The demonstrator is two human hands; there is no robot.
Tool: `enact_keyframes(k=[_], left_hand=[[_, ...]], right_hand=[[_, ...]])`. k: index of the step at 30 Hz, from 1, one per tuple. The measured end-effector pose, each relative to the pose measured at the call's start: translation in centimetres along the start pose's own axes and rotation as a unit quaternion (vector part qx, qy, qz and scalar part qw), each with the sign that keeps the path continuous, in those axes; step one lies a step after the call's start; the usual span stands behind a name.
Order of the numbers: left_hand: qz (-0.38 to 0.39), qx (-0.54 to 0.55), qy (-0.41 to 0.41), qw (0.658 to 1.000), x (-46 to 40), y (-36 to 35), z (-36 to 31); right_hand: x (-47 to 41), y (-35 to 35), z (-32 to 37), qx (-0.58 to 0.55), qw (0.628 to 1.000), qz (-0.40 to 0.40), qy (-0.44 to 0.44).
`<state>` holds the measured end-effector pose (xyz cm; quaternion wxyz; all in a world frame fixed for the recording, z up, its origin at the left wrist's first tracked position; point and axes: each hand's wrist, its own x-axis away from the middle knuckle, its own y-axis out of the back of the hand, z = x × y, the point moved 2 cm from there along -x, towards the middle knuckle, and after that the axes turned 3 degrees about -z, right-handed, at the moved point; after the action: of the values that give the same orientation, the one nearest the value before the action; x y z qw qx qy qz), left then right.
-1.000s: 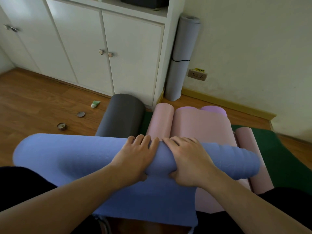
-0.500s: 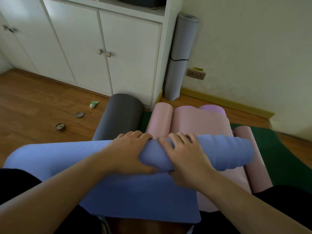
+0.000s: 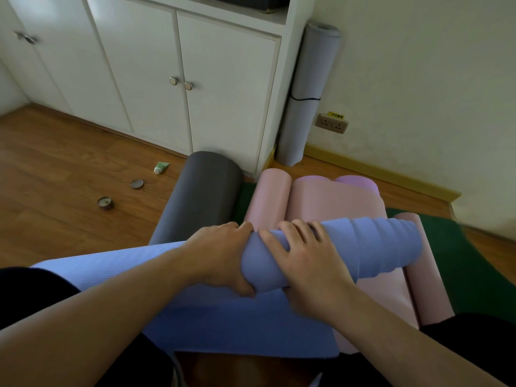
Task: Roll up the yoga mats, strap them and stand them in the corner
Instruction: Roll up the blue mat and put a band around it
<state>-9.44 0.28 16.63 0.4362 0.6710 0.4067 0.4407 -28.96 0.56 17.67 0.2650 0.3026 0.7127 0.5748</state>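
1. Now half rolled: blue foam yoga mat (image 3: 363, 247), lying across the lap, right end telescoped.
2. Wrapped around the roll, left hand (image 3: 220, 255) and right hand (image 3: 304, 261), both grips curled, probably to keep the coil tight.
3. Beyond, pink rolled mats (image 3: 329, 202); strapped grey mat (image 3: 307, 93) upright in the corner.

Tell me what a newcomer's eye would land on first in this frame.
First, the blue yoga mat, half rolled across the foreground, its right end telescoped into steps, with the left hand and right hand gripping the roll side by side. Behind it lie a dark grey rolled mat and pink rolled mats; a strapped grey mat stands in the corner.
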Motion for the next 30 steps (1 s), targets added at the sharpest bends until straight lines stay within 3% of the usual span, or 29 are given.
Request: enact_keyframes(k=[5,11,15,18,27,30], left_hand=[[-0.033,-0.021,-0.003,0.999,-0.2,0.5,-0.1],[-0.035,0.039,-0.005,0.999,0.0,0.8,0.2],[-0.120,-0.072,-0.056,0.989,0.6,-0.1,-0.4],[-0.152,-0.094,-0.063,0.982,0.3,-0.8,-0.9],[-0.098,-0.026,-0.050,0.994,0.0,0.7,0.2],[-0.126,-0.035,-0.068,0.989,0.3,0.0,0.0]], right_hand=[[-0.2,0.0,0.5,-0.001,1.000,-0.001,-0.030],[0.1,0.1,-0.3,-0.020,0.999,-0.018,-0.021],[-0.2,0.7,-1.6,-0.046,0.998,0.012,-0.049],[-0.2,0.8,-1.8,-0.054,0.997,0.018,-0.051],[-0.1,0.2,-0.7,-0.033,0.999,0.015,-0.024],[-0.3,0.5,-1.3,-0.048,0.998,0.013,-0.032]])
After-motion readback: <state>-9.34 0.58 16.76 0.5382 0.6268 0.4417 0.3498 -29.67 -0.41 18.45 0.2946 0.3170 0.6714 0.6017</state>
